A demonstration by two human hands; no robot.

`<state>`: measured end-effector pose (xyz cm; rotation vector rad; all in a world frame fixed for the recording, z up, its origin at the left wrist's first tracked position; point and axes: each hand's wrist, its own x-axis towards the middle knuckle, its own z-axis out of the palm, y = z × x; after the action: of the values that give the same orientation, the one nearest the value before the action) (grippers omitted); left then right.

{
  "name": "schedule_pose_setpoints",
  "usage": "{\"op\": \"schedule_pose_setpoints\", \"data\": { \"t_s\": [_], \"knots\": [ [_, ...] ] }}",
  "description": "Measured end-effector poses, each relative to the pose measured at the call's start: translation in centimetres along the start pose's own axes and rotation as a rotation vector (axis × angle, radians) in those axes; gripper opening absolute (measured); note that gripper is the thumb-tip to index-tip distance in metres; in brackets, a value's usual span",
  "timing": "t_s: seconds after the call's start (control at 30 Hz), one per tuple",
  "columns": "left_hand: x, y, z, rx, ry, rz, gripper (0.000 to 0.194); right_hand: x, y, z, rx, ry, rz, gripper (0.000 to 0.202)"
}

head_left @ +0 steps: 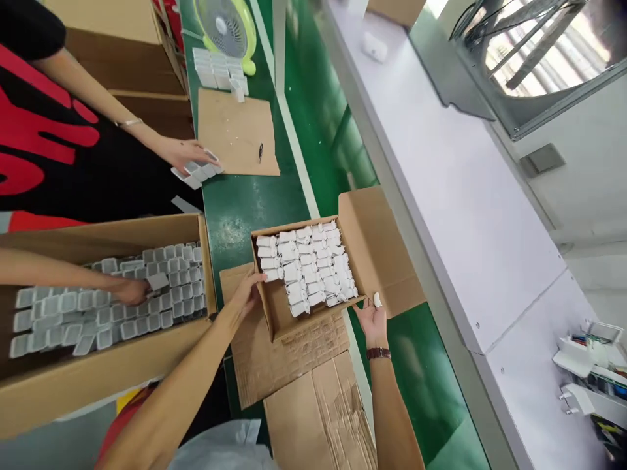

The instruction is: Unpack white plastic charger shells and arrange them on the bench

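Observation:
A shallow cardboard box [281, 314] stands on the green work surface, its flap [385, 251] folded out to the right. Rows of small white plastic parts [308, 261] fill much of it; its lower left corner shows bare cardboard. My left hand [246, 295] grips the box's left side, fingers over the edge beside the white parts. At the lower right corner, my right hand [373, 320] holds the box, with a white covering on one fingertip. Under the box lie flattened cardboard sheets [289, 359].
A co-worker's hand [183, 155] holds white pieces at upper left; the other hand [134, 292] reaches into a large carton [147, 339] of translucent cups. Beyond are a cardboard sheet [235, 134] with a pen, and a green fan [225, 29]. A white shelf [421, 163] runs along the right.

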<state>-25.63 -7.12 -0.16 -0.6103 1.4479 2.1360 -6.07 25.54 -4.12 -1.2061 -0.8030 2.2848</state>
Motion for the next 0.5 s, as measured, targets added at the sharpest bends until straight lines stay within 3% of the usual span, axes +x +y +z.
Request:
{"op": "schedule_pose_setpoints", "data": {
  "t_s": [0.13,0.3,0.5],
  "knots": [
    [0.1,0.2,0.5,-0.037,0.004,0.003,0.049,0.6,-0.5,-0.5,-0.061,-0.007,0.028,0.013],
    [-0.6,0.7,0.8,-0.053,0.0,0.012,0.038,0.9,-0.2,-0.6,-0.091,0.021,0.018,0.015],
    [-0.6,0.2,0.3,-0.022,-0.018,0.045,0.039,-0.9,1.1,-0.5,-0.058,-0.008,0.001,0.03]
  ]
}}
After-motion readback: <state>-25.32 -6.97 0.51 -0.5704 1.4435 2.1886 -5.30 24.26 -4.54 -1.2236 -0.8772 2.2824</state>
